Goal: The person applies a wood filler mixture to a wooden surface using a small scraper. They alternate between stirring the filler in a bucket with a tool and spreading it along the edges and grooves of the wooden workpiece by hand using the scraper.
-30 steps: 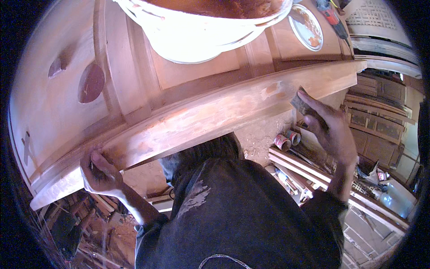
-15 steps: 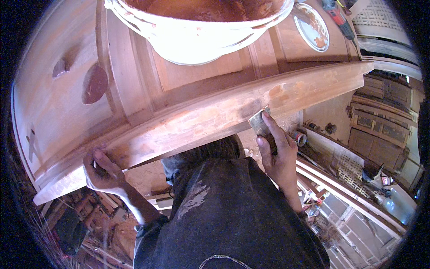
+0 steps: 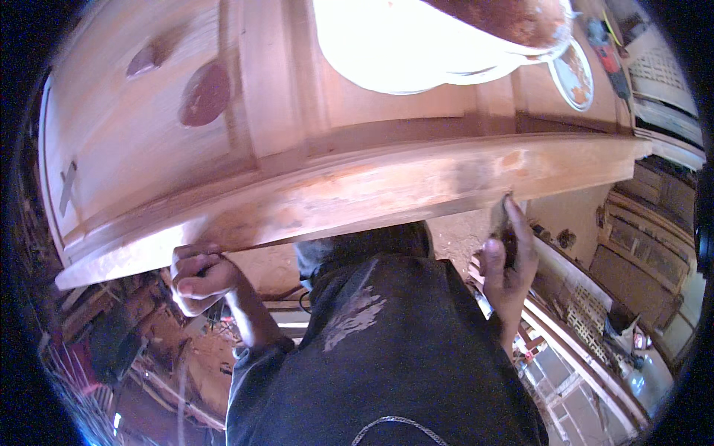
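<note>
A long wooden door panel [image 3: 282, 126] lies in front of me. Its near edge [image 3: 372, 195] faces me and carries pale orange filler patches and dark smudges. At the right, my right hand [image 3: 513, 260] pinches a small sanding block [image 3: 503, 221] between thumb and fingers, just below that edge. The block is turned nearly edge-on and partly hidden by the fingers. My left hand [image 3: 202, 281] is curled into a fist against the lower side of the edge, at the left. Nothing shows inside it.
A white tub [image 3: 416, 63] with reddish-brown paste stands on the panel. Beside it are a smeared round lid [image 3: 574, 78] and a red-and-grey power tool [image 3: 610, 63]. A dark oval piece [image 3: 206, 93] lies at the left. Timber and carved panels [image 3: 587, 312] lie at lower right.
My view has shifted, so the panel and tub sit farther right. The sanding block has turned edge-on and dropped slightly off the edge face. My left hand has closed into a tighter fist.
</note>
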The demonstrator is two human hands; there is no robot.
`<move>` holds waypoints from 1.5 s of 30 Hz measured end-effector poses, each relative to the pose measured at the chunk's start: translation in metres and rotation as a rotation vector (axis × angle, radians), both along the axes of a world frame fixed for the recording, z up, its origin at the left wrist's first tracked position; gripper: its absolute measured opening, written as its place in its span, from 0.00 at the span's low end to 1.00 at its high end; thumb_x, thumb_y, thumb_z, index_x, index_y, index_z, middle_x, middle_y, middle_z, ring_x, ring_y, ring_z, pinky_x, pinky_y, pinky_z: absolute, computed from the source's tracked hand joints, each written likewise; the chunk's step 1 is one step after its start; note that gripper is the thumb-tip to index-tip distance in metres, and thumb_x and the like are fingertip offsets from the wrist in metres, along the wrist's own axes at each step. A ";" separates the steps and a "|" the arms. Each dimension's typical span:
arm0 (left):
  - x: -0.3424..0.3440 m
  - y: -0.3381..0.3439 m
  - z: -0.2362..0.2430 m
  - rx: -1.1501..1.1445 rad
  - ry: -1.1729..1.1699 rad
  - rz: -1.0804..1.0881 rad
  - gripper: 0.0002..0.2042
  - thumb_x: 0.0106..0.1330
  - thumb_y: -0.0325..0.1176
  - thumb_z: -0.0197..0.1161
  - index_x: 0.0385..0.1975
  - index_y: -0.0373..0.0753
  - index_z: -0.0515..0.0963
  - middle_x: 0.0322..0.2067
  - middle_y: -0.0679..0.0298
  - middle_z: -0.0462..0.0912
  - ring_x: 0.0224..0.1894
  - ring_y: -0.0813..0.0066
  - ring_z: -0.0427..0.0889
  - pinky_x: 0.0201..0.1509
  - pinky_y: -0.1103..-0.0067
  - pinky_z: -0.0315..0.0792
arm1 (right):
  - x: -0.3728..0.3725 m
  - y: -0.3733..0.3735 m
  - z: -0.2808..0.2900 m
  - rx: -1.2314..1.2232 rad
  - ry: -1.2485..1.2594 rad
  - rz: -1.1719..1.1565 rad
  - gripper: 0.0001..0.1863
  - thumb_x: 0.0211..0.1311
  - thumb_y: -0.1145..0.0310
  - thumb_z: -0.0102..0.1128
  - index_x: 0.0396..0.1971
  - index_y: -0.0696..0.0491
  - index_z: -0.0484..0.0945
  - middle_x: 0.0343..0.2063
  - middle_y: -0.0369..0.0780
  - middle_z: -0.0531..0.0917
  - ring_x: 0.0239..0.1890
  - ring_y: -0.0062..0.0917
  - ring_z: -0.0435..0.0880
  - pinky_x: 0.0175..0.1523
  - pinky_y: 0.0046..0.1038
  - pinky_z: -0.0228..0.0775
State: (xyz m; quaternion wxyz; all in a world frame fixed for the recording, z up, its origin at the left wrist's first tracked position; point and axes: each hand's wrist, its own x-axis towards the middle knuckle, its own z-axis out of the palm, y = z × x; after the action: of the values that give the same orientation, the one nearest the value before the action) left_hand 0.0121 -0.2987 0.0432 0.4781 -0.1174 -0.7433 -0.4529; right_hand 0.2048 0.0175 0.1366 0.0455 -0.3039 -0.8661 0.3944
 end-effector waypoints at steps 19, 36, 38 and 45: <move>0.067 0.049 0.052 -0.523 -0.587 -0.999 0.21 0.62 0.44 0.65 0.51 0.38 0.78 0.54 0.59 0.80 0.59 0.66 0.77 0.63 0.67 0.70 | -0.027 -0.022 0.009 -0.419 0.279 -0.157 0.36 0.69 0.48 0.54 0.68 0.55 0.59 0.22 0.34 0.66 0.10 0.15 0.61 0.14 0.19 0.54; 0.099 0.038 0.026 -0.699 -0.850 -0.578 0.38 0.64 0.49 0.59 0.72 0.41 0.55 0.74 0.60 0.51 0.76 0.62 0.47 0.73 0.44 0.32 | -0.020 -0.023 0.009 -0.509 0.248 -0.063 0.38 0.69 0.49 0.55 0.69 0.55 0.54 0.23 0.33 0.65 0.14 0.13 0.62 0.13 0.17 0.55; 0.102 0.032 0.023 -0.835 -0.800 -0.507 0.39 0.63 0.49 0.61 0.72 0.41 0.53 0.74 0.60 0.49 0.76 0.64 0.47 0.72 0.41 0.35 | -0.020 -0.025 0.010 -0.527 0.226 -0.044 0.38 0.69 0.50 0.54 0.70 0.55 0.53 0.22 0.33 0.65 0.14 0.13 0.62 0.13 0.17 0.55; 0.111 0.022 0.016 -0.670 -0.886 -0.213 0.43 0.60 0.49 0.63 0.72 0.39 0.52 0.74 0.59 0.47 0.76 0.57 0.43 0.71 0.40 0.27 | 0.000 -0.015 0.007 -0.487 0.220 0.037 0.30 0.73 0.54 0.48 0.70 0.49 0.56 0.21 0.33 0.64 0.11 0.13 0.59 0.13 0.16 0.50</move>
State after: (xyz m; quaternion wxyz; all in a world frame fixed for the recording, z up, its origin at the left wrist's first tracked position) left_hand 0.1236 -0.2763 0.0590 0.0086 -0.1358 -0.9602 -0.2439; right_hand 0.2050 0.0022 0.1439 0.0576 -0.2454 -0.7409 0.6225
